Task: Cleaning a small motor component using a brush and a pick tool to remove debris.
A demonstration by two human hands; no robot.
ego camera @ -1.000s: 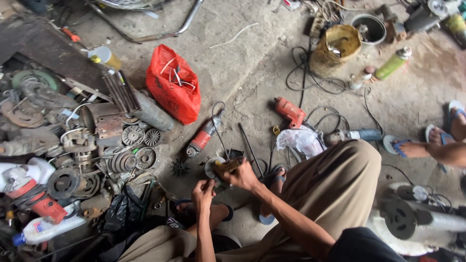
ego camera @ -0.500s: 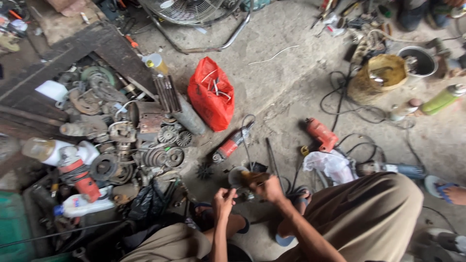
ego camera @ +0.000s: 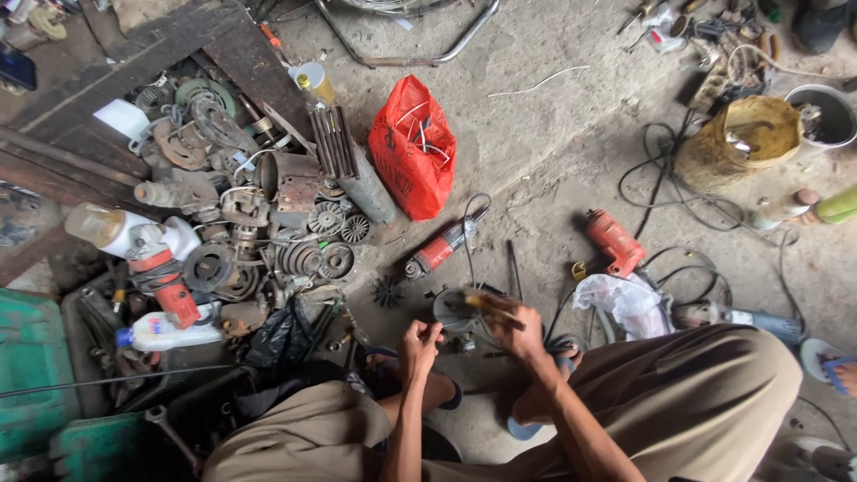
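I squat on a concrete floor in khaki trousers. My right hand (ego camera: 520, 332) grips a tool with a yellow-brown handle (ego camera: 486, 305), its tip over a round grey metal part (ego camera: 453, 309) on the floor. My left hand (ego camera: 418, 343) hovers just left of that part with its fingers curled shut; nothing shows in it. A red angle grinder (ego camera: 439, 251) lies just beyond the part, its cable looping past it.
A red plastic bag (ego camera: 413, 147) and a red drill (ego camera: 614, 241) lie farther out, with a white plastic bag (ego camera: 627, 303) beside my right knee. Gears and motor parts (ego camera: 268, 232) are piled at left. A yellow basket (ego camera: 737, 134) and cables sit at right. Another person's sandalled foot (ego camera: 837, 369) shows at the right edge.
My view has swung left and forward, so the bag and parts pile sit more central. Both hands stay at the round part, the right still holding the tool.
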